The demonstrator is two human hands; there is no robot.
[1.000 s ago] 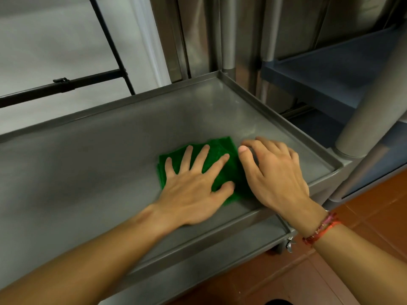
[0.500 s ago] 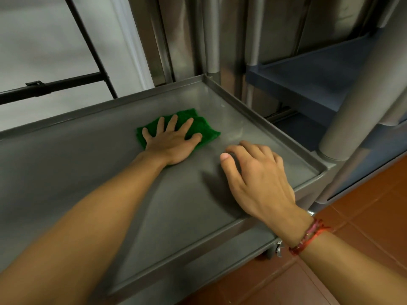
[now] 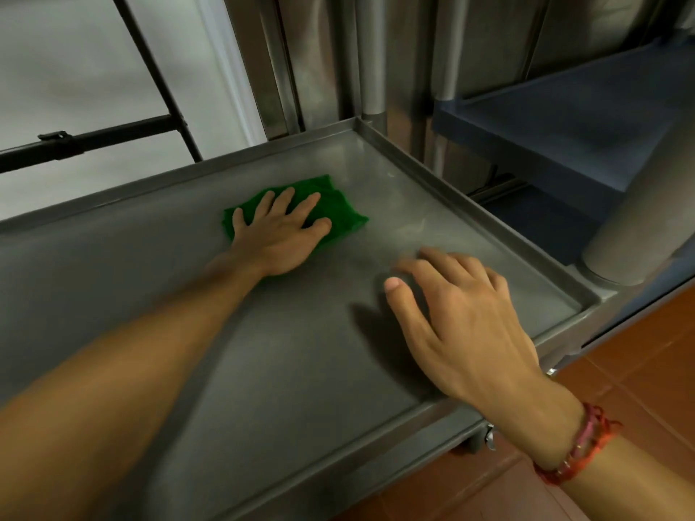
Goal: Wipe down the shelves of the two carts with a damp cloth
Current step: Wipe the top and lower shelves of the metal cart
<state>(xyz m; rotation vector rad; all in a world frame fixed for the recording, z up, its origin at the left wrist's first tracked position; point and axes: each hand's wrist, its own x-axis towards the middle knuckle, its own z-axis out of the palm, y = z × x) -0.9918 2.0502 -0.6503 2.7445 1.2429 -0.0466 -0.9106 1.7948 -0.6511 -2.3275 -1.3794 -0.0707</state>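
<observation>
We are pressing our left grip [image 3: 280, 235] flat on the green cloth [image 3: 342, 216], fingers straight and spread, nothing curled around the fabric. The cloth is lying crumpled on the steel shelf [image 3: 263, 351] of the cart, towards the far rim and a little left of the far right corner, with its edges showing beyond our fingertips and to the right of the thumb. Our left forearm is reaching across the shelf from the near left.

Our right grip [image 3: 462, 317] is sitting over the right half of the same shelf, near its front edge and well apart from the cloth. Its fingers are loosely bent and holding nothing; a shadow is falling on the metal to its left, and we cannot tell whether the fingertips are touching the surface. A red string bracelet [image 3: 579, 453] is circling that wrist.

Just to the right, the blue shelf [image 3: 564, 122] of the second cart is standing beside a thick grey post [image 3: 647, 220]. Reddish floor tiles [image 3: 639, 370] are showing below, and a black bar [image 3: 94, 141] is crossing behind the steel shelf on the left.
</observation>
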